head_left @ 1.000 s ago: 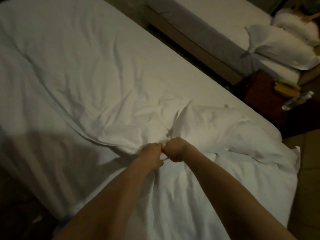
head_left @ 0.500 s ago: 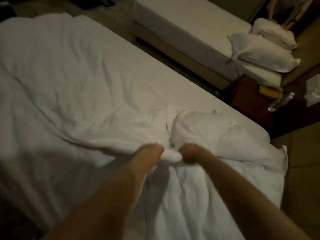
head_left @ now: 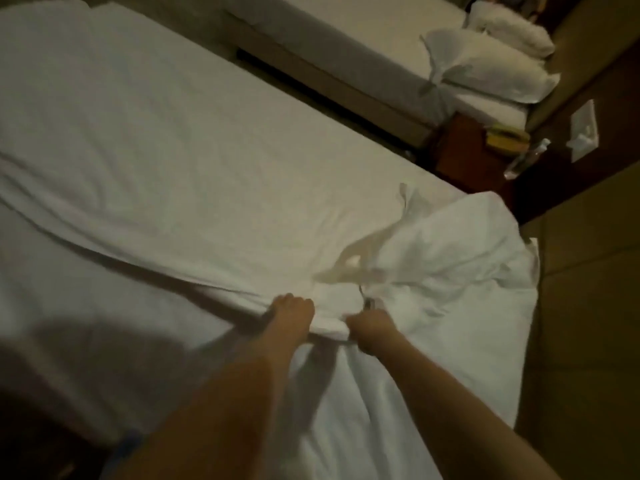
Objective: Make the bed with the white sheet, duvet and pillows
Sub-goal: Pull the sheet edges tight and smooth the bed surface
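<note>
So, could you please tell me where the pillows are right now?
In the head view, the pillows are stacked at the upper right on the neighbouring bed, just beyond the dark wooden nightstand, away from both hands.

No writing, label, brand, number or sign can be read anywhere in this dim, blurred view of the room and its bedding.

Dim, warm light; soft motion blur throughout, wide-angle bending at edges, dark shadow lower left
</note>
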A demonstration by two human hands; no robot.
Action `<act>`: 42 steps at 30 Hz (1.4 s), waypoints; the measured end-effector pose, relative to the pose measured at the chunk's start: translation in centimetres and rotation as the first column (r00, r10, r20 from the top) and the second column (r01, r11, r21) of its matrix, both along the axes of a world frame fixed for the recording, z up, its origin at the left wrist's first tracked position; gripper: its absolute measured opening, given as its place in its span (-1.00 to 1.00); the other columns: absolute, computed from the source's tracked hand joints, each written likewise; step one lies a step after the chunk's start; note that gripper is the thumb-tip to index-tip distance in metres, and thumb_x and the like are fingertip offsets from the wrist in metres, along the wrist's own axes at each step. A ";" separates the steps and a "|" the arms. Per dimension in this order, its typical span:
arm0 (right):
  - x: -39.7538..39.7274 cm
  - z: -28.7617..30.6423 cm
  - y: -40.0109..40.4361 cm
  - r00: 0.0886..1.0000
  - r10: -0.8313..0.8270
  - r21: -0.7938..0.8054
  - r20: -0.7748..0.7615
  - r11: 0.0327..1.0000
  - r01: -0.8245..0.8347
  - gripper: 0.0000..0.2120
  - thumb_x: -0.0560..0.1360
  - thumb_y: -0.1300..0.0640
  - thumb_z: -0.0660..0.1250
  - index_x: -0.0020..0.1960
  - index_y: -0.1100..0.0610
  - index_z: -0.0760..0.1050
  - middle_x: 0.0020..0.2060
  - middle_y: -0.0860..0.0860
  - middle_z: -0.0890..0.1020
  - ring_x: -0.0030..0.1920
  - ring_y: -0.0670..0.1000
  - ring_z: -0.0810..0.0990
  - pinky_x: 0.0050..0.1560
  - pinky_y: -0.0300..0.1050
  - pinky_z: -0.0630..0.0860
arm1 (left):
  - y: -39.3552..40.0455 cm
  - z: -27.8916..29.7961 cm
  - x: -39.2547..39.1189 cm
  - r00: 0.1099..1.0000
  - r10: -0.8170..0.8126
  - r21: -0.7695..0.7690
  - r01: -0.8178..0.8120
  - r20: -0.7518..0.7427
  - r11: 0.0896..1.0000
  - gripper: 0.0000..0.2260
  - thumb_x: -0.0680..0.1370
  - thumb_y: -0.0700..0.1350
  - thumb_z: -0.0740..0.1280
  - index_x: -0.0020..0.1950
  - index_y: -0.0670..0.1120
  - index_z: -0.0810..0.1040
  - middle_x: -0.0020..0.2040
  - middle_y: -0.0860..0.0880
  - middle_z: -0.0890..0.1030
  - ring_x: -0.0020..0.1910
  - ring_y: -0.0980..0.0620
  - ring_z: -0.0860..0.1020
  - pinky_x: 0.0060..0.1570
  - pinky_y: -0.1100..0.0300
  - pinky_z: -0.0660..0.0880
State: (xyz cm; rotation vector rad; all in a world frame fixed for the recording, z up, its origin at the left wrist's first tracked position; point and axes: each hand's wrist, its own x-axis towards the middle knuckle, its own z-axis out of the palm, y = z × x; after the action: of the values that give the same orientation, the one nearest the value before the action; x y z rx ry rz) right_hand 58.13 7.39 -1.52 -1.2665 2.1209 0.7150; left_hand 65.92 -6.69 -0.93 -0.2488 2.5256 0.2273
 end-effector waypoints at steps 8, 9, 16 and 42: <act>-7.4 13.8 -5.4 0.896 -0.194 -0.359 -0.400 0.932 0.041 -0.70 0.60 0.10 0.16 0.27 0.16 0.49 0.20 0.18 0.54 0.22 0.21 0.51 0.21 0.05 0.39 | -6.0 11.9 -7.2 0.905 0.105 -0.082 -0.152 -0.412 0.985 -0.71 0.56 -0.26 0.22 0.28 -0.22 0.44 0.25 -0.24 0.50 0.23 -0.23 0.48 0.18 -0.04 0.43; -8.2 16.1 -5.8 0.852 -0.203 -0.392 -0.483 0.920 -0.002 -0.71 0.61 0.13 0.15 0.26 0.20 0.49 0.17 0.21 0.55 0.19 0.24 0.52 0.20 0.07 0.38 | -6.1 13.7 -7.9 0.866 0.129 -0.069 -0.184 -0.484 0.980 -0.72 0.56 -0.27 0.21 0.27 -0.23 0.45 0.24 -0.25 0.50 0.22 -0.23 0.49 0.16 -0.03 0.44; 0.4 8.5 -0.6 0.942 -0.162 -0.169 -0.295 0.979 0.116 -0.73 0.58 0.22 0.15 0.19 0.17 0.54 0.14 0.13 0.60 0.20 0.18 0.54 0.35 0.16 0.26 | 1.3 4.6 0.1 0.993 0.071 0.012 -0.070 -0.098 0.997 -0.65 0.58 -0.22 0.23 0.36 -0.18 0.37 0.32 -0.16 0.46 0.30 -0.16 0.46 0.25 -0.03 0.42; -5.6 3.2 -5.7 0.978 0.201 0.130 0.047 0.970 -0.205 -0.76 0.57 0.19 0.20 0.18 0.19 0.54 0.16 0.10 0.59 0.20 0.12 0.52 0.18 -0.06 0.41 | 5.6 -2.9 -3.1 0.798 0.603 0.534 -0.514 0.010 0.671 -0.36 0.44 0.04 0.44 0.41 -0.16 0.26 0.32 -0.13 0.43 0.27 -0.11 0.45 0.20 0.10 0.39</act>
State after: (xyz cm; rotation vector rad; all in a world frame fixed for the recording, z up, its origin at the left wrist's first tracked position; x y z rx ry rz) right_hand 52.57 1.64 1.68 -1.4242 1.8995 0.9002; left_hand 62.84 -1.06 -3.81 -0.8200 2.3555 1.2011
